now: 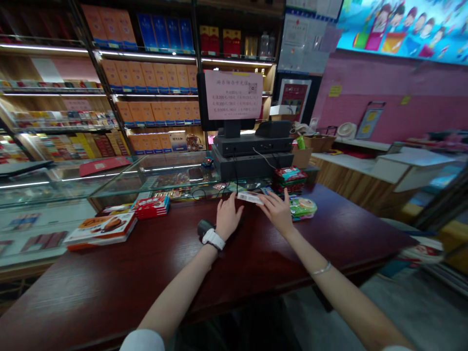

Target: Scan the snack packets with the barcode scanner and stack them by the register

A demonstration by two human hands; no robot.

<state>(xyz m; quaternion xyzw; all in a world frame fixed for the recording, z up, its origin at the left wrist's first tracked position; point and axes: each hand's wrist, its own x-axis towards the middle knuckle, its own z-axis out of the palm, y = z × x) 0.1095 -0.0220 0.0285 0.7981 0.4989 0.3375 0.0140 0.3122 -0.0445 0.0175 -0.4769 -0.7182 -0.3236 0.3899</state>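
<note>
A small, thin white packet (250,197) with blurred print is between my two hands, just over the dark red-brown table (153,278). My left hand (228,215) has its fingertips at the packet's left end, with the thumb standing apart. My right hand (277,212) grips the right end, its fingers lying over the packet. Beside my left wrist, partly hidden behind it, lies a black device (204,227) whose kind I cannot make out. Right of my right hand lies a green packet (302,207), and behind it is a stack of red packets (290,179).
An orange and white box (103,229) and red boxes (151,206) lie at the left. Behind the table are a glass display case (120,178) and a dark till with a screen (252,151) bearing a paper notice (234,96). Cables hang down from the till.
</note>
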